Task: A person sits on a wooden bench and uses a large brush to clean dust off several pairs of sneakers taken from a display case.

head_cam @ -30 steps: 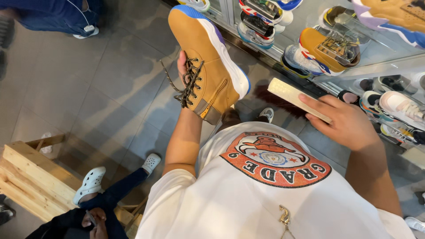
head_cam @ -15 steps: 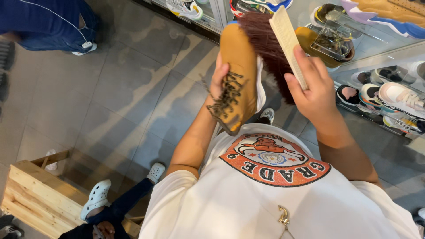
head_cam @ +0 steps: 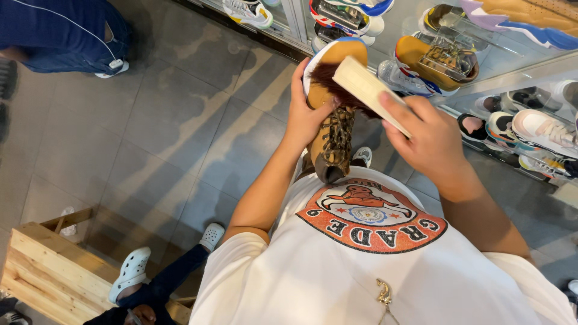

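Observation:
My left hand grips a tan lace-up boot with a white sole, held toe-up in front of my chest, laces facing me. In my right hand is a brush with a pale wooden back. Its dark brown bristles press against the upper part of the boot near the toe. Both hands are raised over the grey tiled floor, close to the shoe display.
A glass display of several sneakers and boots runs along the top right. A wooden crate stands at lower left. A seated person's legs in white clogs stretch beside it. Another person in blue is at upper left.
The boot has swung from lying sideways to standing toe-up in my left hand. My right hand has brought the brush from the right side onto the boot's upper part.

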